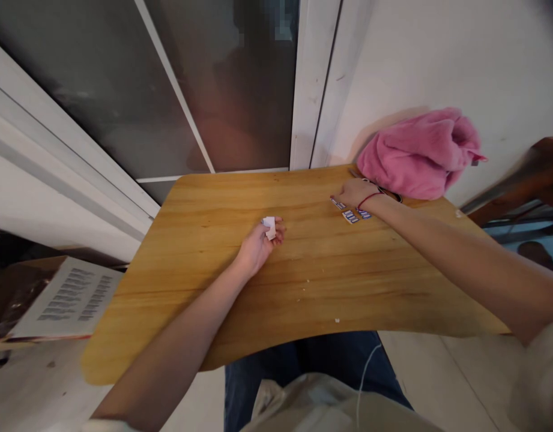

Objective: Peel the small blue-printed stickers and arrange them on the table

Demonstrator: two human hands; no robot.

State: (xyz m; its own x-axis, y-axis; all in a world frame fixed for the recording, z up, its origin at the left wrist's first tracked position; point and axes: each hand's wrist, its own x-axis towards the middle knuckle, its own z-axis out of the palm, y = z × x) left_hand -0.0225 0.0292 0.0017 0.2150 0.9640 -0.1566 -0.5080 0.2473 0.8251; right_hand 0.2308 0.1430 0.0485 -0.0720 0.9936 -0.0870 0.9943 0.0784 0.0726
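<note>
My left hand [259,245] hovers over the middle of the wooden table, palm partly up, with the thumb pressing small white paper pieces [269,227] against the fingers. At the back right, my right hand [353,192] reaches down with its fingers drawn together. Its fingertips touch the edge of a small printed paper piece [338,204] on the tabletop. Close by lie another blue-and-white printed piece [350,216] and one more [363,213], partly under my wrist. Behind that hand is a dark-handled tool [395,196], perhaps scissors, mostly hidden.
A pink plush cloth bundle [420,153] rests on the table's back right corner against the wall. Tiny white scraps [337,320] dot the wooden table [177,252] near its front edge. A glass-paneled door [231,108] stands behind. On the left floor is a cardboard box [64,300].
</note>
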